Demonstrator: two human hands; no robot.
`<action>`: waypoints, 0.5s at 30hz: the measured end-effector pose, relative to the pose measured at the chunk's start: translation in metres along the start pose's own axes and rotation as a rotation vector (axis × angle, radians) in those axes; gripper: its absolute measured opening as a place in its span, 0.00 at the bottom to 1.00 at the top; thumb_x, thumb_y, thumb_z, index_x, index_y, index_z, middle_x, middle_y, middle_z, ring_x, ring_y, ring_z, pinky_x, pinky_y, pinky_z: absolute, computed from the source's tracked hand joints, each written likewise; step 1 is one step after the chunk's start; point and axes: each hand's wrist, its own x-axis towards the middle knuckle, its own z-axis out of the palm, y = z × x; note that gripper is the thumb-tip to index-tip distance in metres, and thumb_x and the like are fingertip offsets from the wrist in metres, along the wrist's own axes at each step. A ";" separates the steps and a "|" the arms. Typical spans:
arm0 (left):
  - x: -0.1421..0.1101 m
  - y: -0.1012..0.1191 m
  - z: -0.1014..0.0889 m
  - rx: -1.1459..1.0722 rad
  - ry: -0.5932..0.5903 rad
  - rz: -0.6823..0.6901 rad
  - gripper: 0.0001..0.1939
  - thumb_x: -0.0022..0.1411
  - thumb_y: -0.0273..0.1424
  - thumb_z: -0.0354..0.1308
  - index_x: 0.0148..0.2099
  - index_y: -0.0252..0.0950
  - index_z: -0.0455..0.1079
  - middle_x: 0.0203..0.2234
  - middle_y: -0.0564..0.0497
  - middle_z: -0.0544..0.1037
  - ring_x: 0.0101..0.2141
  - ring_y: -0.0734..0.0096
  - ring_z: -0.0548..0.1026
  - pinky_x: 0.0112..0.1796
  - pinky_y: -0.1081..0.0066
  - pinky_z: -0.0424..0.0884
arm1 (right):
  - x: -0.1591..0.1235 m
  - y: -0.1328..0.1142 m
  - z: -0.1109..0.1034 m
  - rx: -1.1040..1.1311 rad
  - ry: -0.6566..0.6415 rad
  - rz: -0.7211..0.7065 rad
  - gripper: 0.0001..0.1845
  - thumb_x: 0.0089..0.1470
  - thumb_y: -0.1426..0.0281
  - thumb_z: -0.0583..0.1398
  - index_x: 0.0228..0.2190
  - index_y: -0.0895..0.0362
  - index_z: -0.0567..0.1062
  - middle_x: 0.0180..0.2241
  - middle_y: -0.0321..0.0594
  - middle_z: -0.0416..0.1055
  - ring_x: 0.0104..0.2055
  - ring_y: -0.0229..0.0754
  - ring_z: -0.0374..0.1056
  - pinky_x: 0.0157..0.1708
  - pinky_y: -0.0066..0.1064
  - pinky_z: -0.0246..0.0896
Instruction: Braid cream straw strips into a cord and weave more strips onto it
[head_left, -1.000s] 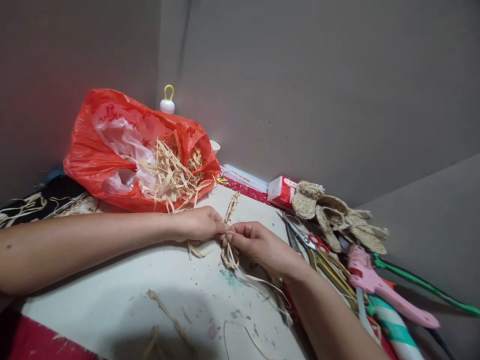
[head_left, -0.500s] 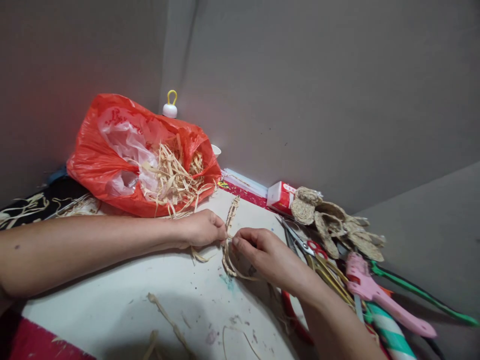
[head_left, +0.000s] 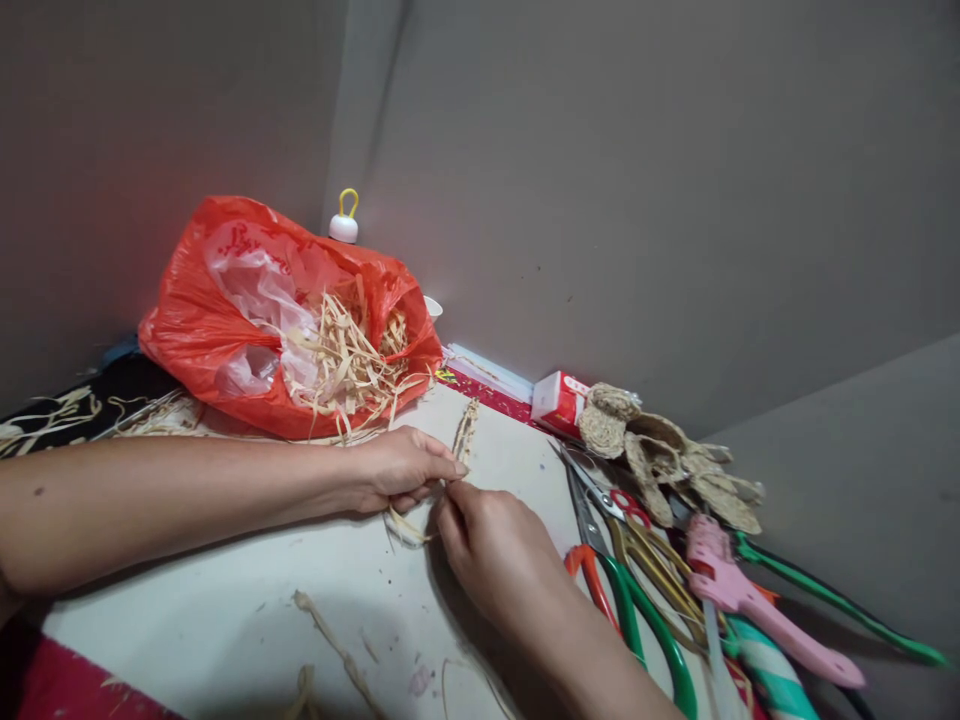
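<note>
Now the right hand point(head_left: 501, 545), fingers curled, hold hidden, has moved in against the left hand point(head_left: 405, 468), whose fingertips pinch the narrow beige braided-straw strip point(head_left: 466, 430) just right of the crumpled red plastic bag point(head_left: 196, 340).

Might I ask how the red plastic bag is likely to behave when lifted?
The red plastic bag would probably sag and fold, as its thin film is crumpled. It is probably light for its size, since the visible contents are mostly dry-looking strands. Some might spill, because they poke out of its open mouth.
</note>
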 end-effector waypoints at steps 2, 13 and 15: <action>0.000 -0.001 0.001 0.021 0.020 0.004 0.12 0.47 0.35 0.62 0.24 0.35 0.64 0.06 0.62 0.55 0.10 0.84 0.48 0.13 0.77 0.40 | -0.004 -0.009 0.002 -0.048 -0.030 -0.031 0.13 0.53 0.74 0.50 0.30 0.59 0.74 0.25 0.51 0.74 0.22 0.44 0.64 0.24 0.34 0.42; 0.000 -0.003 -0.001 0.024 0.007 0.027 0.13 0.43 0.37 0.63 0.24 0.33 0.65 0.10 0.59 0.64 0.12 0.83 0.55 0.16 0.76 0.46 | -0.027 0.000 -0.062 0.700 -0.199 -0.198 0.04 0.46 0.69 0.61 0.28 0.53 0.76 0.25 0.37 0.72 0.26 0.39 0.65 0.24 0.28 0.57; 0.000 -0.002 -0.001 0.006 0.004 0.026 0.15 0.41 0.38 0.64 0.25 0.33 0.65 0.11 0.59 0.64 0.12 0.83 0.56 0.17 0.76 0.47 | -0.010 0.021 -0.060 0.842 0.128 -0.109 0.05 0.47 0.71 0.59 0.29 0.54 0.75 0.29 0.39 0.73 0.29 0.40 0.66 0.30 0.30 0.60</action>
